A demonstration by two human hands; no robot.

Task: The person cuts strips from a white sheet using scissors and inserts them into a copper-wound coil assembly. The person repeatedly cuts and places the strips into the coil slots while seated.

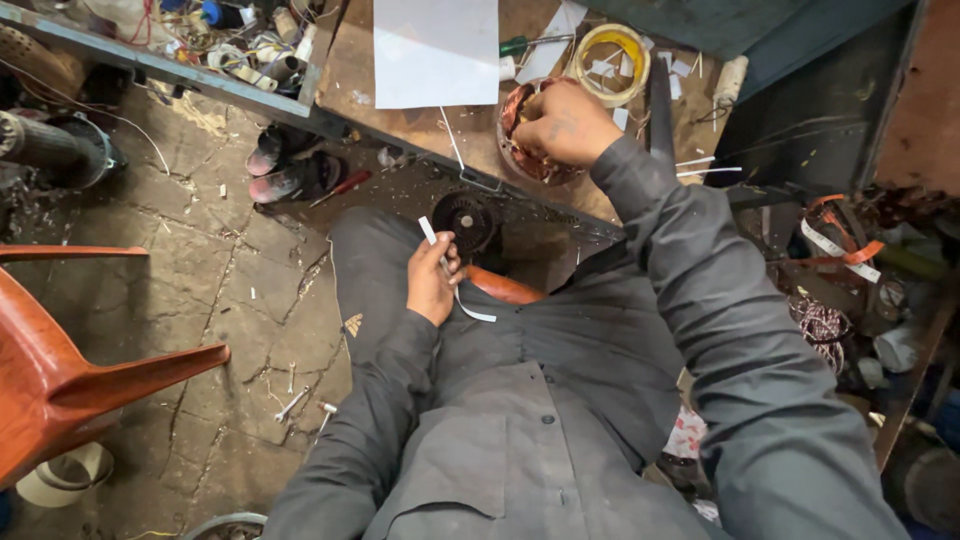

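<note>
Workbench [420, 120] of worn wood, metal-edged, bears a white sheet [435, 50], a yellow tape ring [610, 62] and a round copper-wound stator [530, 135] near its front edge, right hand [565, 122] clenched atop it, left hand [432, 280] below pinching a thin white strip [470, 308] over the lap.
</note>
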